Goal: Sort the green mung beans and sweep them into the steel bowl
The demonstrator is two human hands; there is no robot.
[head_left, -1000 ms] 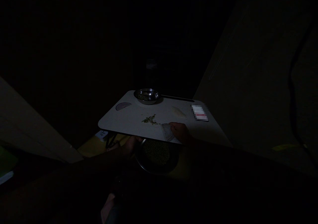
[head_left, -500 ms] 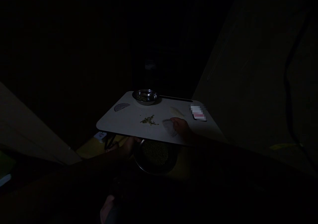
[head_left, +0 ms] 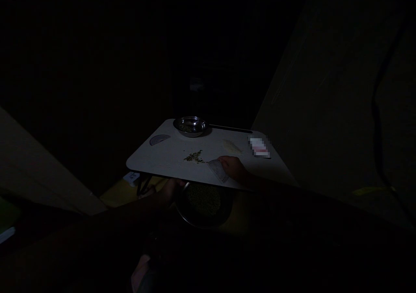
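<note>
Clear plastic scraper (head_left: 218,170) looks light and thin, lying flat on the counter (head_left: 162,163) by the green grains (head_left: 195,157). Right hand (head_left: 232,168) rests on it, half-curled; lift it by that edge. Left hand (head_left: 169,190) sits at the dark plate (head_left: 208,223), grip too dim to tell.

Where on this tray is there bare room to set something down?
The tray is barest at its left front, between the half-round piece and the green crumbs. A narrower strip runs between the steel bowl and the crumbs. It is crowded at right, where the right hand and clear piece sit by the crumbs.
</note>
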